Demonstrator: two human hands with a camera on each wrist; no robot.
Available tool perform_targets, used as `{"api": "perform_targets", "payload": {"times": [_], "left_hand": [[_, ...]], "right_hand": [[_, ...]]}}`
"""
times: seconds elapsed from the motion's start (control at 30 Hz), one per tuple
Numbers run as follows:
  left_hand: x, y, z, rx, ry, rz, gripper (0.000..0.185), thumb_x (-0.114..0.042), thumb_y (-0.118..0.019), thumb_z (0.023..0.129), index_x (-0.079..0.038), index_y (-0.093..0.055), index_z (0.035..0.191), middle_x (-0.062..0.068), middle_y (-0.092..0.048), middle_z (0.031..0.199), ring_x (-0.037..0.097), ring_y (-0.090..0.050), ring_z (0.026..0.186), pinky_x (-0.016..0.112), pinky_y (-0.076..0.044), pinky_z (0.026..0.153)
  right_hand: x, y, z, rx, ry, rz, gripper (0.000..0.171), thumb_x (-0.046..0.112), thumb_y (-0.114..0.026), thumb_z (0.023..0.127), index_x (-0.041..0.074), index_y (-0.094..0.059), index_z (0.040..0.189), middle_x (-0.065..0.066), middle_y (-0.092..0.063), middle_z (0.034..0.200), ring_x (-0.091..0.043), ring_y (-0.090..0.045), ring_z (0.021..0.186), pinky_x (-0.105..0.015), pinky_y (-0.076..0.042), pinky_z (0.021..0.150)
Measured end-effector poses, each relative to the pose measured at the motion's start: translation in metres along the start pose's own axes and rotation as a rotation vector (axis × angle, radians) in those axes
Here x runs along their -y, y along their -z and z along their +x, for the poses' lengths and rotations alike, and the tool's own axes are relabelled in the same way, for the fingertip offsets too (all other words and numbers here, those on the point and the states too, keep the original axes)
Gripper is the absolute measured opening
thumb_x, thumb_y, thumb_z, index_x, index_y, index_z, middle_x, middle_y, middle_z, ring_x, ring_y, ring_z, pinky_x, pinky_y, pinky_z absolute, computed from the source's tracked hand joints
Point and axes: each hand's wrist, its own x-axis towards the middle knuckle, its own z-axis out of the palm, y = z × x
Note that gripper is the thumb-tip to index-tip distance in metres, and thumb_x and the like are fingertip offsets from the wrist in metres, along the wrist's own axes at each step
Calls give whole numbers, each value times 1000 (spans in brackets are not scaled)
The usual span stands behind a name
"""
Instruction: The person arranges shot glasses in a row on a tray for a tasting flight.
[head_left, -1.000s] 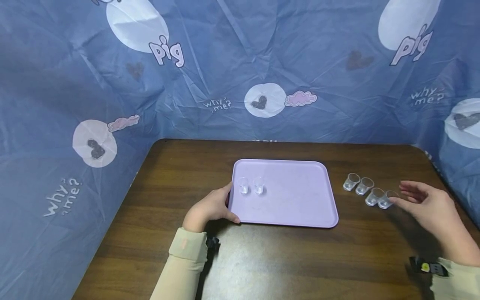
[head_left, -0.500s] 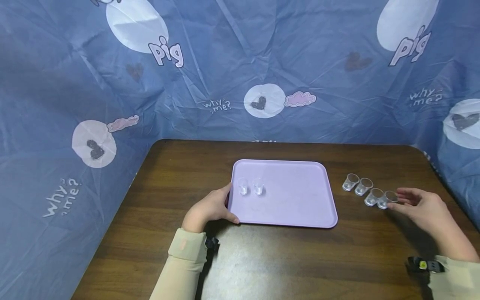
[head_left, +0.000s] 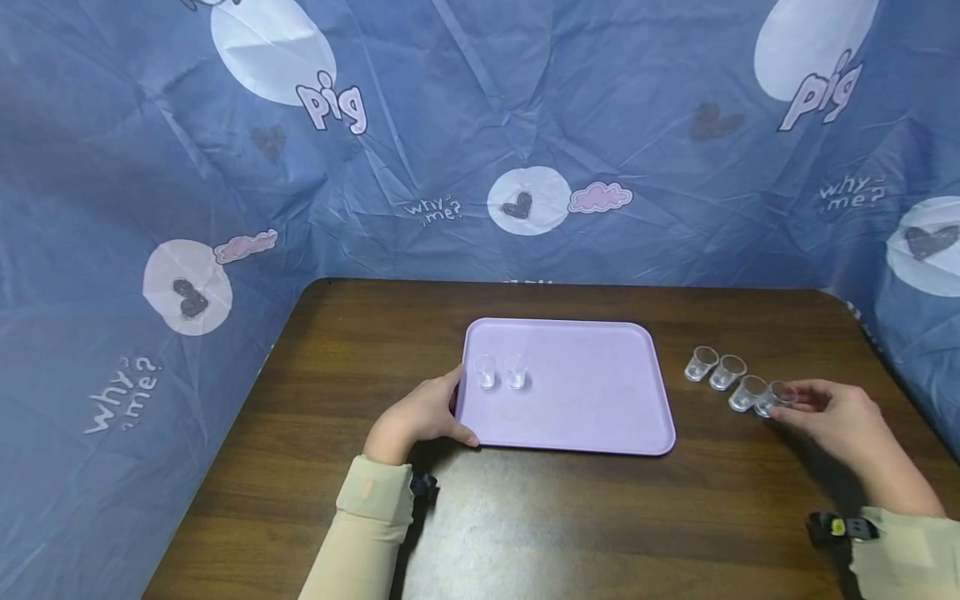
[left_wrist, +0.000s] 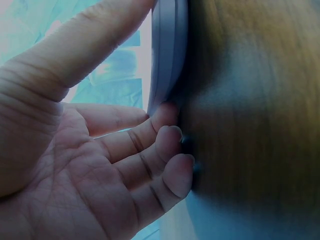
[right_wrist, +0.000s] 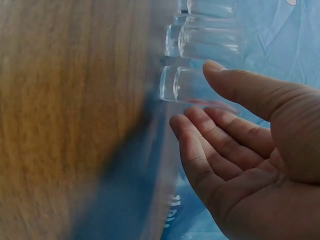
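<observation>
A lilac tray (head_left: 592, 417) lies in the middle of a dark wooden table (head_left: 570, 517), with two small clear cups (head_left: 486, 372) (head_left: 516, 371) upright near its left end. My left hand (head_left: 457, 410) holds the tray's left edge (left_wrist: 167, 55), thumb along the rim and fingertips (left_wrist: 170, 135) curled at its underside. Several more clear cups lie in a row on the table to the right (head_left: 701, 363) (head_left: 727, 372) (head_left: 748, 392). My right hand (head_left: 797, 400) is at the nearest cup (head_left: 771, 402) (right_wrist: 187, 85): the thumb touches it and the fingers (right_wrist: 187, 132) sit just below, not closed.
A blue printed cloth (head_left: 525, 125) walls in the table at the back and both sides. The table's far edge runs close behind the tray. Bare wood lies between the tray and my arms. A black wrist device (head_left: 836, 527) sits on my right sleeve.
My right hand has moved left and down from beside the row of cups, bringing thumb and fingers around the nearest cup. The left hand, tray and cups have stayed put.
</observation>
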Motion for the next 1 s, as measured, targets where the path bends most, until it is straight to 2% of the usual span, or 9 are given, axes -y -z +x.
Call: {"api": "perform_targets", "payload": {"times": [0.23,0.6,0.83,1.0], "left_hand": [[-2,1,-1,1,6,2,114,-17,-102,58,-3,-39,153,12,-66,115,24,-61,102,43,-47,94],[0,0,-1,-5,3,-3,114,-17,-102,58,-3,-40,152,11,-67,113,23,-61,100,43,-47,93],[-1,0,-2,-4,0,-7,112,-16,-102,58,-3,-41,151,11,-66,114,24,-61,101,43,-47,94],[-1,0,-2,-4,4,-6,111,-16,-102,58,-2,-42,150,12,-66,115,25,-61,103,43,-47,95]], "right_hand": [[-1,-2,-1,-54,0,2,42,20,-86,85,-11,-71,107,-20,-74,92,8,-58,68,-13,-42,60],[-1,-5,-3,-86,-23,29,41,20,-85,86,-11,-69,106,-26,-72,97,10,-57,68,-15,-47,56],[1,4,-6,-123,-51,2,42,24,-84,87,-11,-69,105,-24,-72,92,12,-53,65,-16,-45,53],[7,11,-8,-175,-40,-16,40,22,-83,87,-11,-69,105,-28,-71,97,16,-50,65,-16,-45,51]]}}
